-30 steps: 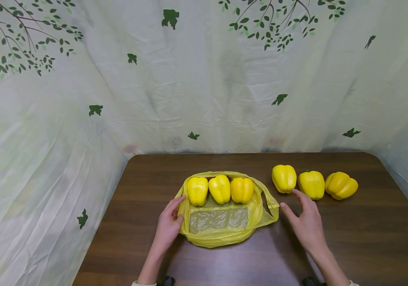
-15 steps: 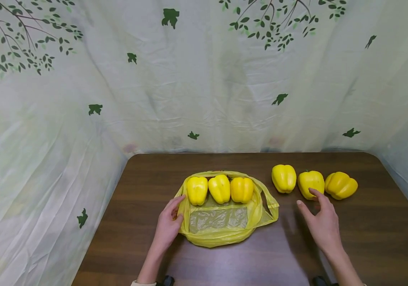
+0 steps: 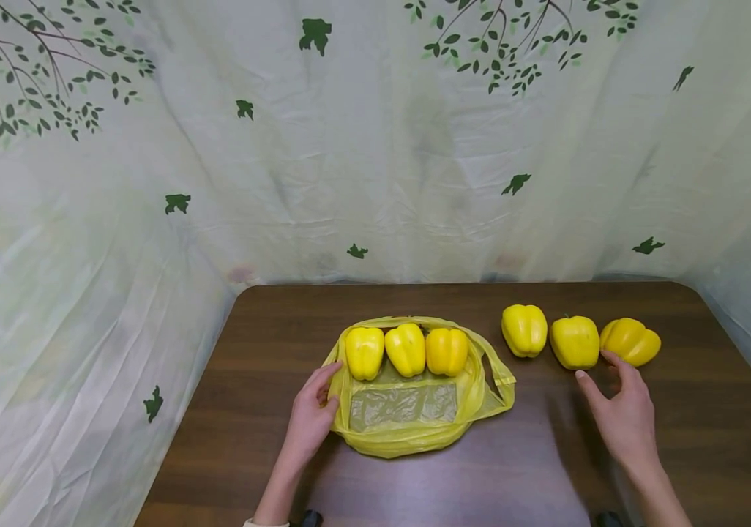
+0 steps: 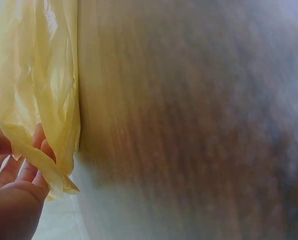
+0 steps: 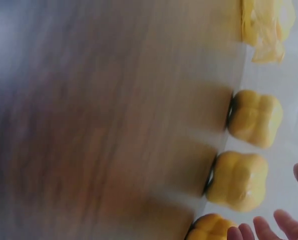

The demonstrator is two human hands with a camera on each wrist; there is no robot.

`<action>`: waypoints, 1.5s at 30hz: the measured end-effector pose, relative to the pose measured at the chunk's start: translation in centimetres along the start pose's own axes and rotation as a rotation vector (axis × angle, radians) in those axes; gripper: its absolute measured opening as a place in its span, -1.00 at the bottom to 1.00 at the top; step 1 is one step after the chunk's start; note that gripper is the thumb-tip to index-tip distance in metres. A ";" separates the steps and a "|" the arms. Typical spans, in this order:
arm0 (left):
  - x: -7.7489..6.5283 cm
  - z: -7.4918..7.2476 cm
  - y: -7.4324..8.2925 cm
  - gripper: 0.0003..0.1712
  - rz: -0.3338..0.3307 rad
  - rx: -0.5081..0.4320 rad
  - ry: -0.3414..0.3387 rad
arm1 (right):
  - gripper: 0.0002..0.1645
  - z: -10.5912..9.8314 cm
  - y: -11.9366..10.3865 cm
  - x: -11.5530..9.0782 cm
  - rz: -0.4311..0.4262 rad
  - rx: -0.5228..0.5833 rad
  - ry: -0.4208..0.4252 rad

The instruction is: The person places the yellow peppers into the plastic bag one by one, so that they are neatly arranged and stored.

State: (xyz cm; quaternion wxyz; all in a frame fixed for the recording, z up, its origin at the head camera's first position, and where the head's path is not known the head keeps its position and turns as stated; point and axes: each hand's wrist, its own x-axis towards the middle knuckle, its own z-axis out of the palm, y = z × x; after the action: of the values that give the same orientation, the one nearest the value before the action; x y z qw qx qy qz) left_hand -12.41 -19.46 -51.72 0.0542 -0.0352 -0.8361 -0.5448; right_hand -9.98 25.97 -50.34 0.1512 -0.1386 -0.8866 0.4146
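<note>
A thin yellow plastic bag [image 3: 402, 445] lies spread on the table with its mouth facing up. Inside, along its far side, three yellow bell peppers [image 3: 405, 350] sit in a row. My left hand [image 3: 309, 413] holds the bag's left edge; the left wrist view shows the fingers hooked in the handle strip [image 4: 31, 155]. At the right, three more peppers stand in a line: the left one [image 3: 524, 331], the middle one [image 3: 574, 342] and the right one [image 3: 630, 341]. My right hand [image 3: 626, 421], fingers loosely spread and empty, hovers at the near side of the right pepper.
The dark brown wooden table [image 3: 441, 498] has rounded far corners. A pale curtain with leaf prints [image 3: 375, 161] hangs behind it and along both sides. The bag's right handle [image 3: 497, 380] flares toward the line of peppers.
My right hand has moved rightward, from beside the bag's handle past the left and middle peppers to the right one. The left hand, the bag and all the peppers have stayed put.
</note>
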 end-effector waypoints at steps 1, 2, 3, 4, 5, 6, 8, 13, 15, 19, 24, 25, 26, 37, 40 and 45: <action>0.0 0.0 0.0 -0.34 0.000 0.000 0.000 | -0.25 -0.1 0.1 0.1 0.002 -0.004 0.004; 0.0 0.0 0.0 -0.34 -0.001 -0.003 -0.001 | -0.25 -0.2 0.3 0.1 0.002 -0.006 0.008; 0.0 0.0 0.0 -0.34 -0.003 -0.003 -0.002 | -0.25 -0.3 0.4 0.2 0.001 -0.008 0.009; 0.0 0.0 0.1 -0.34 -0.006 -0.004 -0.003 | -0.24 -0.5 0.5 0.2 -0.002 -0.015 0.009; 0.0 0.0 0.1 -0.34 -0.008 -0.004 -0.003 | -0.24 -0.6 0.7 0.3 -0.006 -0.023 0.007; -0.1 0.0 0.1 -0.34 -0.009 -0.003 -0.003 | -0.24 -0.7 0.8 0.4 -0.009 -0.028 0.004; -0.1 0.0 0.1 -0.33 -0.012 0.002 -0.003 | -0.22 -1.0 1.1 0.7 -0.014 -0.042 -0.003; -0.1 0.1 0.1 -0.33 -0.014 0.009 -0.003 | -0.19 -1.8 1.7 1.3 -0.032 -0.063 -0.015; -0.1 0.1 0.1 -0.33 -0.013 0.010 -0.003 | -0.18 -2.0 1.9 1.5 -0.044 -0.057 -0.017; 0.0 0.0 0.0 -0.33 -0.013 0.009 -0.003 | -0.19 -2.4 2.2 2.1 -0.054 -0.035 -0.020; 0.1 0.0 0.0 -0.34 -0.011 0.003 -0.003 | -0.19 -2.6 2.4 3.0 -0.058 -0.028 -0.009; 0.2 0.0 0.0 -0.34 -0.009 0.003 -0.003 | -0.19 -2.6 2.4 3.1 -0.062 -0.028 -0.004; 0.2 0.0 0.0 -0.33 -0.008 0.000 -0.003 | -0.18 -2.6 2.4 3.3 -0.066 -0.028 0.001; 0.2 0.0 0.0 -0.33 -0.010 0.006 -0.007 | -0.15 -3.3 3.5 5.2 -0.104 -0.057 -0.014; 0.1 0.0 0.0 -0.33 -0.011 0.003 -0.006 | -0.14 -3.4 3.9 5.7 -0.097 -0.056 -0.019; 0.1 0.1 -0.1 -0.33 -0.009 -0.008 -0.009 | -0.09 -3.5 4.5 6.3 -0.029 -0.025 -0.028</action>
State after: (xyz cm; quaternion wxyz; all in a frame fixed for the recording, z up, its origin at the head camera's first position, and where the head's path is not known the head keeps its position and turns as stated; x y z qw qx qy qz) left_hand -12.48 -19.42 -51.85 0.0477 -0.0339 -0.8342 -0.5484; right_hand -13.90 33.55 -50.70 0.1433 -0.1218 -0.8956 0.4032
